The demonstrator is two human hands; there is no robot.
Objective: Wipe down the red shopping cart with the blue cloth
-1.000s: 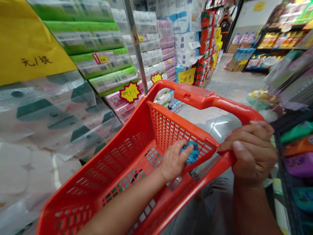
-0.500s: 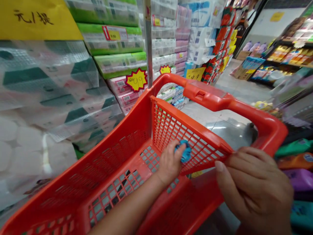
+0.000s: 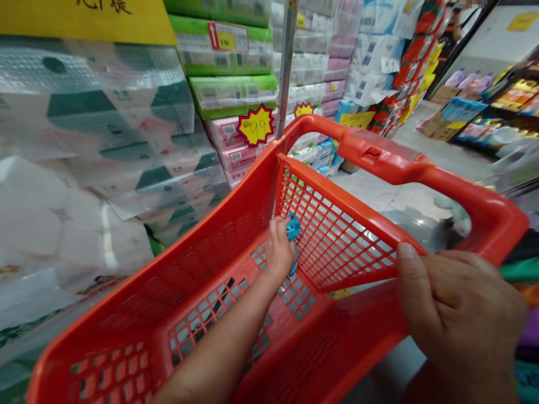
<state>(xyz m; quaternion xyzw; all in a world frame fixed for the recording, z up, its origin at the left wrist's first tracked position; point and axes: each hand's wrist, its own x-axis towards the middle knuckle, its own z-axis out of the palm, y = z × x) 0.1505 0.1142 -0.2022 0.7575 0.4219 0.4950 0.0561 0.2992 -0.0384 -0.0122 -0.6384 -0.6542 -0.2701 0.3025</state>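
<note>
Holding one crumpled blue cloth [image 3: 293, 227], the left hand [image 3: 280, 247] sits just below and right of the view's centre, inside the shopping cart; fingers curled, cloth bunched between thumb and fingers, a loose end hanging toward 5 o'clock. Cloth: bright blue, soft, wrinkled, mostly covered by the fingers; it lies at or just before the lattice panel, exact contact cannot be told.

Shopping cart [image 3: 257, 191]: glossy red-orange plastic, deep body, side walls pierced with slots, grid floor. Lattice panel [image 3: 341, 233]: same red, small square openings, solid top bar, set slantwise at 3 o'clock of the left hand. Handle [image 3: 387, 154]: rounded red loop with a thicker middle block, running from 1 to 3 o'clock of the view.

Right hand [image 3: 458, 314]: at 4 o'clock, by the cart's near rim and the panel's end; thumb lying forward, remaining fingers hidden, grip and openness cannot be told.

Surroundings: wrapped paper rolls [image 3: 63, 224] at 9 o'clock; tissue packs with dark green shapes [image 3: 126, 129] at 10; green-and-white packs [image 3: 231, 90] at 11; yellow starburst price card [image 3: 256, 126], red-edged, near 12; metal pole [image 3: 287, 73] at 12.
</note>
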